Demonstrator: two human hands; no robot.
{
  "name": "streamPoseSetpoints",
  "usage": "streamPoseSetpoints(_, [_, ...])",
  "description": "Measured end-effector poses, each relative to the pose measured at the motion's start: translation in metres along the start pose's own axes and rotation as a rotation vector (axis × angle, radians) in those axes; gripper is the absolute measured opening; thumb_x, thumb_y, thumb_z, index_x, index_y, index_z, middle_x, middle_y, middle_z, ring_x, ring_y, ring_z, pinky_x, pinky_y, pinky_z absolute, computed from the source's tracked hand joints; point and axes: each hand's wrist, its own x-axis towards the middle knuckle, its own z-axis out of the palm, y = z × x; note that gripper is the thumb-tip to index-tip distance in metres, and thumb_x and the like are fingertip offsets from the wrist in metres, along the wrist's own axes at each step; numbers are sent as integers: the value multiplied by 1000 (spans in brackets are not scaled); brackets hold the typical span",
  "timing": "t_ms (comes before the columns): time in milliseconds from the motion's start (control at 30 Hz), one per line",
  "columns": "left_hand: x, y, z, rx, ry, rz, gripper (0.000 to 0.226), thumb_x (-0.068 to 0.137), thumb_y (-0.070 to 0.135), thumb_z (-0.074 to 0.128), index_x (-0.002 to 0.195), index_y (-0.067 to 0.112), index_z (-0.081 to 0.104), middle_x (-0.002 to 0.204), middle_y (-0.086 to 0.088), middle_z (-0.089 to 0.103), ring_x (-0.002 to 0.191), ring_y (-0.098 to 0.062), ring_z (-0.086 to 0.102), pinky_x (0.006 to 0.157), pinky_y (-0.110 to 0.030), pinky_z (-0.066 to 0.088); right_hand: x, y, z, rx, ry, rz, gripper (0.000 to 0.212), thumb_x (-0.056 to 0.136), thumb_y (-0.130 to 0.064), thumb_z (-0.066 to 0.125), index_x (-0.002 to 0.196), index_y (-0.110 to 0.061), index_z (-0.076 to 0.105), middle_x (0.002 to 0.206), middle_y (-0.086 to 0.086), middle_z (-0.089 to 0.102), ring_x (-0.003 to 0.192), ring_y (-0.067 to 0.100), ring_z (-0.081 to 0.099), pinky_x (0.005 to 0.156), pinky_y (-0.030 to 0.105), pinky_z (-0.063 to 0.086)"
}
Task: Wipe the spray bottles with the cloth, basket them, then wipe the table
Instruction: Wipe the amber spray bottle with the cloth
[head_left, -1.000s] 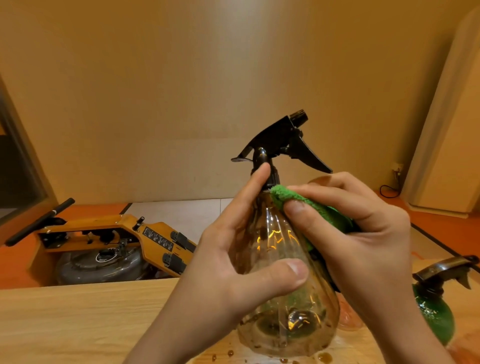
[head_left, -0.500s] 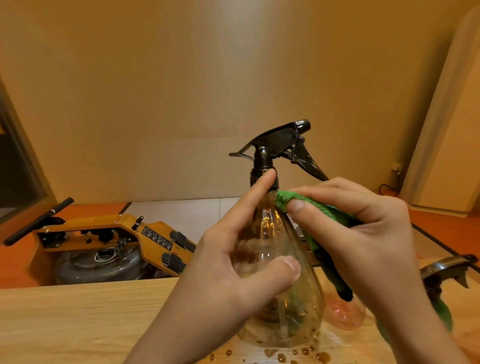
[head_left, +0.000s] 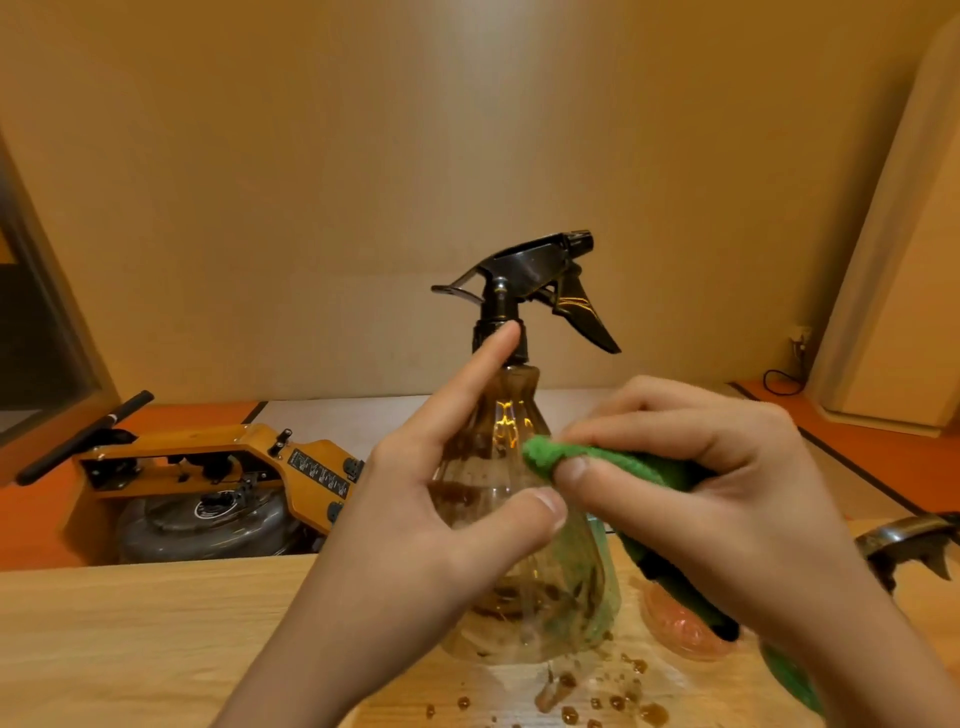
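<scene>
Left hand (head_left: 441, 530) wraps the clear bottle (head_left: 519, 571), thumb across the front and index finger up the neck, steadying it upright over the near table (head_left: 130, 649). Right hand (head_left: 727, 493) pinches the green cloth (head_left: 550, 457) and presses its bunched tip onto the bottle's right shoulder. Drips (head_left: 613, 701) sit on the table below, so I'd say that wipe comes later.

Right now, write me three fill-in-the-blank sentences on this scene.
The left hand grips the clear spray bottle with the ____ trigger head.
The right hand pinches a ____ cloth against it.
Brown droplets lie on the wooden ____.
Missing: black, green, table.
</scene>
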Motion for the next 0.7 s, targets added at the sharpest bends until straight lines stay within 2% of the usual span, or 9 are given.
streamPoseSetpoints(67, [0,-1,-2,7,-11,-2,87,71,31,78,134,76,40,126,41,59,113,8,64,90,-19,56,0,-1,-5,-21,-28,-11,14,80,-22,78,89,-31,84,84,-9,74,79,14,71,59,25,54])
streamPoseSetpoints(133, [-1,0,3,-25,-66,-6,87,73,26,77,137,73,42,125,35,64,112,1,68,93,-24,57,-1,1,0,-53,116,-36,16,81,-22,77,93,-32,82,85,-9,74,82,14,71,62,28,55])
streamPoseSetpoints(233, [-3,0,7,-44,-78,11,86,73,23,77,138,68,44,125,35,65,112,7,66,89,-8,50,-1,1,12,-35,246,-30,18,82,-23,77,95,-35,80,87,-10,73,85,15,71,66,30,56])
streamPoseSetpoints(300, [-2,-3,3,-57,-52,12,85,71,27,81,137,68,46,123,30,68,111,4,67,87,-12,53,-2,-1,12,-10,180,-13,17,81,-21,77,92,-33,82,86,-10,73,85,14,71,66,26,55])
streamPoseSetpoints(367, [-1,-6,-2,-59,-27,8,84,66,38,78,137,69,46,123,28,68,111,0,68,88,-25,59,-1,-4,6,8,44,10,16,79,-21,77,88,-31,84,84,-9,73,84,14,71,65,25,55])
streamPoseSetpoints(433, [-1,-6,-3,-57,-28,5,85,66,36,79,137,70,45,122,29,68,110,1,68,88,-26,58,-1,-5,4,-7,10,6,15,78,-22,77,87,-32,84,83,-9,73,83,13,71,64,26,55])
streamPoseSetpoints(533, [-3,-2,5,-75,-92,2,86,72,23,78,137,69,46,120,25,71,108,-4,70,89,-18,56,-3,-2,11,-22,222,-20,18,81,-22,77,94,-34,82,87,-10,73,86,14,71,67,27,56])
streamPoseSetpoints(600, [-3,-1,8,-73,-96,-8,85,73,19,75,137,68,47,120,27,70,108,0,69,88,-13,54,-4,0,18,-13,318,-24,18,84,-22,77,99,-32,81,89,-9,72,88,15,70,68,27,56])
streamPoseSetpoints(700, [-2,-2,1,-87,-58,-12,85,69,23,80,136,66,50,118,21,73,108,-7,71,91,-24,59,-4,1,23,-23,297,-20,18,85,-22,76,100,-30,81,89,-11,72,89,13,70,69,25,55])
